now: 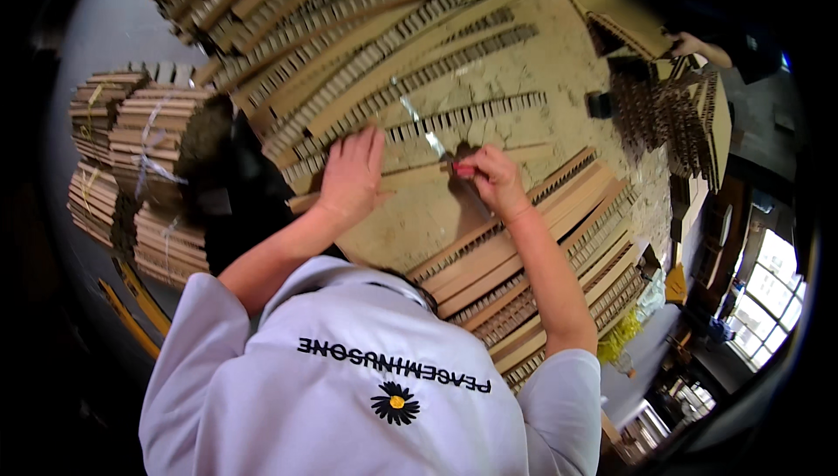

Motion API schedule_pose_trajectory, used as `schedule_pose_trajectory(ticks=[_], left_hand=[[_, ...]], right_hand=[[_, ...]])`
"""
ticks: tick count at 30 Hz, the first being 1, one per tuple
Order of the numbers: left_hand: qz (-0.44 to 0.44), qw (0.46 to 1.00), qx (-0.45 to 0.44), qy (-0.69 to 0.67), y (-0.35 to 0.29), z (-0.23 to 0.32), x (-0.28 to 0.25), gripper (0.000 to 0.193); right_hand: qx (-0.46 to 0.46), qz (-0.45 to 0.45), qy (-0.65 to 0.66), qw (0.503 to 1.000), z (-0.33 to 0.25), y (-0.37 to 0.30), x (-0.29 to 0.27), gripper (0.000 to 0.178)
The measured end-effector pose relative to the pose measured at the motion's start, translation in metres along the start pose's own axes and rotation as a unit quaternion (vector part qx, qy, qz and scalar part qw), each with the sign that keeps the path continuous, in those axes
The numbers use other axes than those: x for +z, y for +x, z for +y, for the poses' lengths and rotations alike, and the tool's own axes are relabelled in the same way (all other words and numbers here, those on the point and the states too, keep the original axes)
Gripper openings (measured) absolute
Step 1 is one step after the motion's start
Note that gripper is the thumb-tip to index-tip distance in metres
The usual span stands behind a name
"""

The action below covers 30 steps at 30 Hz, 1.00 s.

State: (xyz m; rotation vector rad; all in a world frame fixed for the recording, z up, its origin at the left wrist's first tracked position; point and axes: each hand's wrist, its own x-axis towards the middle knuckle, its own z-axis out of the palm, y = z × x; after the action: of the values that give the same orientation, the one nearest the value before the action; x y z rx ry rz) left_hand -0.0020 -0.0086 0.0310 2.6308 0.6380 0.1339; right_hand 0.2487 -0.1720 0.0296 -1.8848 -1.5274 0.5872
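My left hand [351,178] lies flat with its fingers stretched out over the left end of a slotted cardboard strip [471,113] on the worktable [410,223]. Closed in my right hand [495,181] is the red handle of a knife [434,143], whose long shiny blade points away from me across the strip. A plain narrow cardboard strip [419,174] lies on the near side of the slotted one, passing under the knife. More slotted strips [375,66] are spread out just beyond my hands.
Stacked cardboard strips [541,249] lie by my right forearm. Tied bundles [153,140] stand at the far left, beside yellow bars [131,301]. At the far right are a dark-edged cardboard pile [668,118] and another person's hand [690,44]. Yellow strapping [618,338] hangs at the near right.
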Motion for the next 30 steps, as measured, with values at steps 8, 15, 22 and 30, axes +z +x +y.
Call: schedule_pose_trajectory(ticks=[8, 15, 22, 30], left_hand=[[0.003, 0.999, 0.044, -0.025, -0.013, -0.026, -0.023, 0.082], [0.277, 0.952, 0.073, 0.110, 0.096, -0.049, -0.150, 0.069], [-0.033, 0.897, 0.412, 0.155, 0.109, -0.037, -0.083, 0.048], [0.002, 0.931, 0.357, 0.072, 0.132, -0.048, -0.035, 0.029]], right_hand=[[0.168, 0.328, 0.272, 0.889, -0.111, -0.020, -0.023, 0.015], [0.197, 0.508, 0.316, 0.777, -0.176, -0.116, -0.026, 0.011], [0.237, 0.664, 0.358, 0.613, -0.216, -0.165, 0.020, 0.021], [0.293, 0.654, 0.313, 0.623, -0.210, -0.163, 0.069, 0.015]])
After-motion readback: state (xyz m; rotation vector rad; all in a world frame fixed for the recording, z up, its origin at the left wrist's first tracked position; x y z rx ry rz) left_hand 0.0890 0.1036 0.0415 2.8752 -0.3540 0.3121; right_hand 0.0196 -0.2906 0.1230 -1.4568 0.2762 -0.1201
